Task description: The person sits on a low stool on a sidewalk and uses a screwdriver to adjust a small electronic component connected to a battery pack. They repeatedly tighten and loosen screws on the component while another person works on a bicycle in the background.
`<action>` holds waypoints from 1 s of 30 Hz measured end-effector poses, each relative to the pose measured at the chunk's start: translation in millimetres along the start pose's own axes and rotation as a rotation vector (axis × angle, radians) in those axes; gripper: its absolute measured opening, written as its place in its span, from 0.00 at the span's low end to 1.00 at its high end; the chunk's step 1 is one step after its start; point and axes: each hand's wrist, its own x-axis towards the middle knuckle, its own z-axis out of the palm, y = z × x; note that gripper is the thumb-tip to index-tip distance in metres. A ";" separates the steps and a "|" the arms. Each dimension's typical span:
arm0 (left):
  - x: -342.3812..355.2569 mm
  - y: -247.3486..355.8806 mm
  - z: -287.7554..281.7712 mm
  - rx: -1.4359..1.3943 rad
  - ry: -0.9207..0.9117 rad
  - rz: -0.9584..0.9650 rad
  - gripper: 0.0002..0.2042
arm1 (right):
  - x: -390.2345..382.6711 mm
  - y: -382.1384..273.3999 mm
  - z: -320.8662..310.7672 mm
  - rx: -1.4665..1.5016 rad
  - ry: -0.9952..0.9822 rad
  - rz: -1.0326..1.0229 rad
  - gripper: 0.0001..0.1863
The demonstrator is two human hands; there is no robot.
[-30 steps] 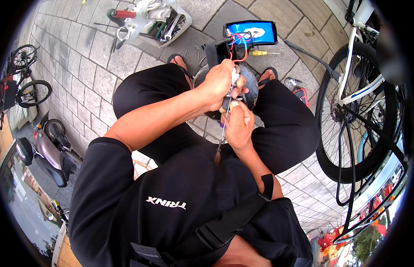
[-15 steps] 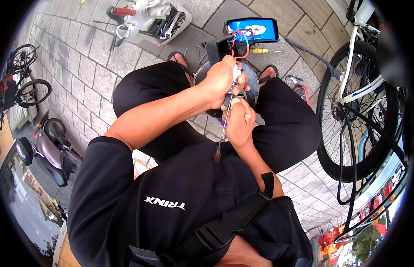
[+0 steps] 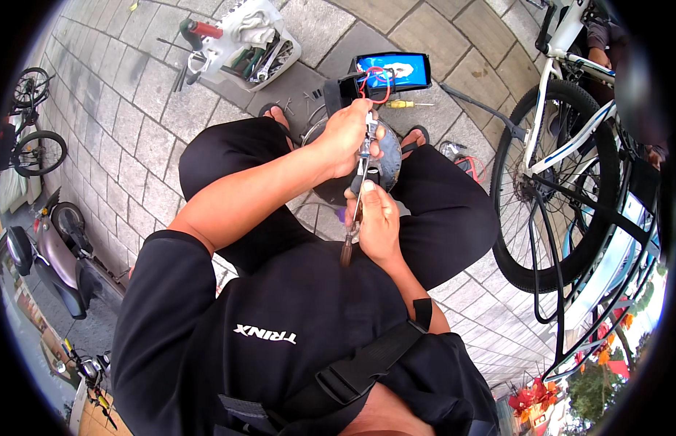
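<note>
My left hand (image 3: 344,142) is closed around a small silver metal fitting (image 3: 368,134), its fingers curled under it. Just nearer to me, my right hand (image 3: 379,219) is closed on a screwdriver (image 3: 347,252), whose brown handle points back toward my chest. The thin shaft runs up past my right thumb toward the metal fitting; its tip is hard to make out. A black piece (image 3: 371,173) shows between the two hands. Beyond my left hand stands a black open box (image 3: 341,93) with red and blue wires (image 3: 385,74) coming out. A round grey drum-like object (image 3: 389,168) lies beneath my hands.
A translucent toolbox (image 3: 286,73) with wrenches and pliers stands at the far left. A device with a lit blue screen (image 3: 418,70) and a yellow screwdriver (image 3: 400,104) lie ahead. A white bicycle (image 3: 539,138) stands at right, a scooter (image 3: 59,254) at left.
The whole view has shifted, so the surroundings sit further left and mostly lower. The brown-handled screwdriver now shows less shaft between my right hand and its handle. Both hands stay closed.
</note>
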 end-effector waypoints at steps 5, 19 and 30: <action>2.8 -4.1 -6.7 0.074 -0.002 -0.010 0.16 | -5.6 8.6 3.8 0.054 0.005 0.053 0.20; 4.7 1.6 -10.2 0.117 -0.194 0.068 0.14 | 34.1 9.7 -36.5 -0.976 0.421 -0.161 0.23; 10.5 0.1 -23.7 0.226 -0.212 0.051 0.26 | 79.4 19.0 -16.4 -1.262 0.277 -0.058 0.24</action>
